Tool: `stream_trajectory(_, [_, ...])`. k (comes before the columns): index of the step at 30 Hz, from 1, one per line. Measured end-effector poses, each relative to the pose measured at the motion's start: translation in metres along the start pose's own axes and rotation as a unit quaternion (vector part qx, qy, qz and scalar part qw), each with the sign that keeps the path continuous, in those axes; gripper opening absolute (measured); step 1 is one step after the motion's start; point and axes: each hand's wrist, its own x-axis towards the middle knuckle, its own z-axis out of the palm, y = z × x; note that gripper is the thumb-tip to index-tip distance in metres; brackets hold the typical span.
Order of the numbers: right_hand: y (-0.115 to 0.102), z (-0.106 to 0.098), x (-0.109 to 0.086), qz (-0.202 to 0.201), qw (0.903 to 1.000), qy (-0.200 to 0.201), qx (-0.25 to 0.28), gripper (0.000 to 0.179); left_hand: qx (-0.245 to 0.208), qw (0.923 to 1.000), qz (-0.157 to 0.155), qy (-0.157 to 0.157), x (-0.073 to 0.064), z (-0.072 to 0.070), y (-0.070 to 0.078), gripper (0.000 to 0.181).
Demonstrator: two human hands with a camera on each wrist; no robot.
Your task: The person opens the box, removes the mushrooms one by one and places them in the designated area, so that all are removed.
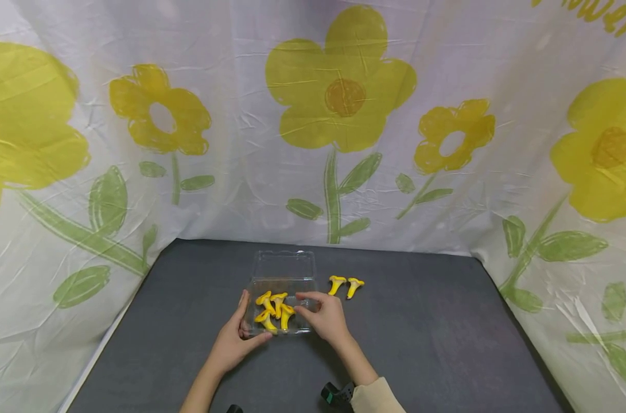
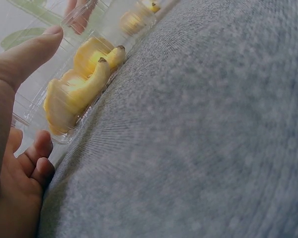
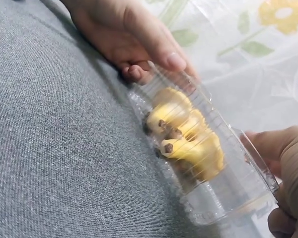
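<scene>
A clear plastic clamshell box (image 1: 303,328) lies with its lid (image 1: 284,265) folded back. Inside are several yellow chanterelle mushrooms (image 1: 287,314), mostly in its left and middle part; through the wall, the right wrist view shows their dark stem ends (image 3: 169,148). My left hand (image 1: 229,345) grips the box's near left corner, its thumb (image 2: 37,54) along the near side. Over the right side of the box is my right hand (image 1: 327,319), its thumb and index finger apart with nothing visible between them. Other fingers of that hand are partly hidden.
Two more chanterelles, one (image 1: 336,284) beside the other (image 1: 354,287), lie on the dark grey table (image 1: 436,332) just right of the box. A white curtain (image 1: 251,189) printed with yellow flowers hangs behind the table and along both sides.
</scene>
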Motion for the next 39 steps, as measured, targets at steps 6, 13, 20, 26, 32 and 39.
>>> stream_trajectory(6, [-0.002,0.0,0.004,0.006,0.9966,-0.023,-0.079,0.024,0.001,1.0,-0.004,-0.003,0.0,0.0,-0.002,0.119])
stream_trajectory(13, [-0.009,-0.001,0.007,0.02,0.9854,-0.061,-0.158,0.023,-0.003,1.0,0.008,0.0,0.001,0.001,-0.003,0.119])
stream_trajectory(20, [-0.018,0.004,0.011,0.031,0.9662,-0.064,-0.248,0.022,-0.004,1.0,-0.002,-0.004,0.001,0.001,-0.003,0.119])
stream_trajectory(26, [-0.026,0.008,0.013,0.028,0.9512,-0.056,-0.302,0.016,0.003,1.0,-0.004,-0.006,0.002,0.0,-0.006,0.119])
stream_trajectory(32, [-0.029,0.012,0.014,0.028,0.9405,-0.054,-0.334,0.014,0.006,1.0,-0.001,-0.005,0.002,0.0,-0.005,0.119])
stream_trajectory(39, [-0.028,0.014,0.013,0.017,0.9396,-0.045,-0.339,0.012,0.001,1.0,-0.003,-0.006,0.001,0.0,-0.005,0.12])
